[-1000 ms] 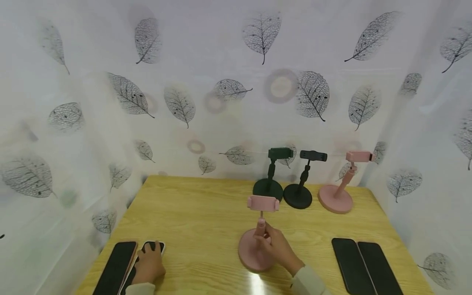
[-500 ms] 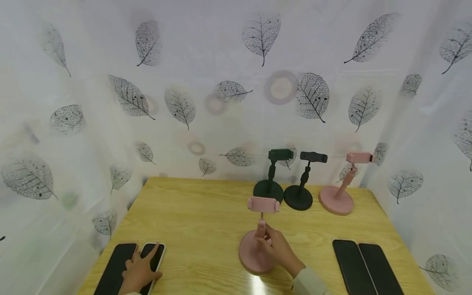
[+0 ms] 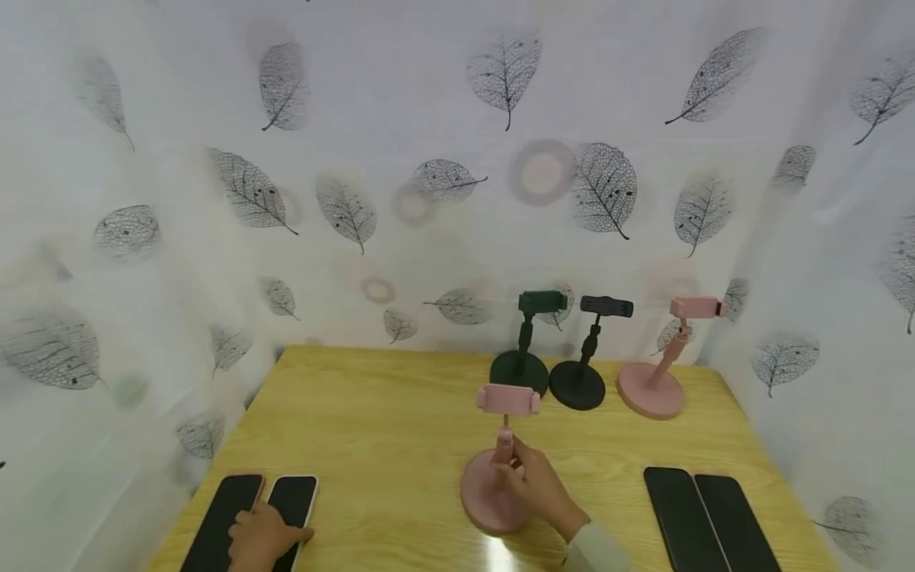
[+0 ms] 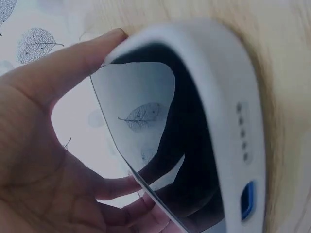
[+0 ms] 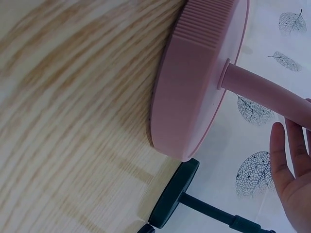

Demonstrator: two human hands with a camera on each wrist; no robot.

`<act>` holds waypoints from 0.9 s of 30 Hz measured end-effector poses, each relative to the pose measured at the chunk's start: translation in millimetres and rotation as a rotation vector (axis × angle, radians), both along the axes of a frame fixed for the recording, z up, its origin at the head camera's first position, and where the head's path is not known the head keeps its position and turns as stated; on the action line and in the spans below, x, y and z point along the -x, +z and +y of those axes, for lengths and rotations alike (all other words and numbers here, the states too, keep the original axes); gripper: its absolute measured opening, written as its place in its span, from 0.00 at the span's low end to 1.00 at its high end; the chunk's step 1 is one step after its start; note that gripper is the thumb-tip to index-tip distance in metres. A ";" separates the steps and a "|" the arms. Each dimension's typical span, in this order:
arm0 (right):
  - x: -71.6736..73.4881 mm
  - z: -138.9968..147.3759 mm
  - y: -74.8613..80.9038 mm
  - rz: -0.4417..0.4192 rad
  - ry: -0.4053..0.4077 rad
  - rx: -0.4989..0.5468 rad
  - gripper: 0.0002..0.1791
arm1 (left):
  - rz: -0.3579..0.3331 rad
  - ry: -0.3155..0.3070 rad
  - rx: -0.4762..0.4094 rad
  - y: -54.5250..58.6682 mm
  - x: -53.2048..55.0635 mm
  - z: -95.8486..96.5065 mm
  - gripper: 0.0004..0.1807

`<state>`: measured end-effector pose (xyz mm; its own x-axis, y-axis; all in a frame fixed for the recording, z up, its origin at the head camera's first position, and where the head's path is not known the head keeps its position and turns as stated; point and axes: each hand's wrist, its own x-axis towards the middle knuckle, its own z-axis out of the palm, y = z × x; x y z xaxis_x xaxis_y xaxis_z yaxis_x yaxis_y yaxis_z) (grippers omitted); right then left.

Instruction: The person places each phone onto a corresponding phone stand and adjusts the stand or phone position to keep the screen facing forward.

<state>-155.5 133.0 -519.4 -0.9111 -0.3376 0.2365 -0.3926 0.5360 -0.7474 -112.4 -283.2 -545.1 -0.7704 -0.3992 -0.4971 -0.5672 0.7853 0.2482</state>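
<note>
My left hand (image 3: 260,539) spans the white-cased smartphone (image 3: 295,502) at the table's left front. In the left wrist view its thumb (image 4: 92,53) lies along one side of the smartphone and the fingers (image 4: 116,188) curl at the opposite side. A blue-rimmed port shows at the case's end. With my right hand (image 3: 538,486) I hold the pink phone stand (image 3: 498,508) by its stem, thumb and fingers around it. The stand is upright, its round base on the table and its phone clamp turned toward me. The right wrist view shows the stem partly past the frame's edge.
Beside the left hand lies another dark smartphone (image 3: 225,516). Two more dark phones (image 3: 672,508) lie side by side at the right. Along the back stand a green phone stand (image 3: 519,369), a black one (image 3: 577,383) and a second pink one (image 3: 652,389). A leaf-print curtain (image 3: 429,103) hangs behind.
My left hand has slid back toward the near end of the white-cased phone and drawn its fingers in, uncovering the phone's top. My right hand stays on the pink stand.
</note>
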 end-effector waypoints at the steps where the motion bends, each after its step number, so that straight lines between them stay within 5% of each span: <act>1: 0.3 0.6 0.3 0.010 -0.006 0.000 0.17 | 0.008 -0.006 -0.002 -0.4 0.9 -0.3 0.66; 8: 1.2 4.4 1.0 0.012 0.007 -0.002 0.22 | 0.009 -0.048 0.082 -2.6 -0.1 9.5 0.65; 15: 1.1 2.0 2.1 -0.001 0.021 -0.005 0.22 | 0.055 -0.050 0.073 0.9 -2.0 17.5 0.64; 27: 0.5 -0.4 2.1 0.036 0.024 0.006 0.17 | 0.179 -0.004 -0.151 -4.9 -0.2 24.3 0.55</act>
<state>-156.0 132.6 -517.3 -0.8936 -0.3580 0.2710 -0.4321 0.5216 -0.7357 -112.2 -258.9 -550.0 -0.8533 -0.3273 -0.4060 -0.5002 0.7338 0.4598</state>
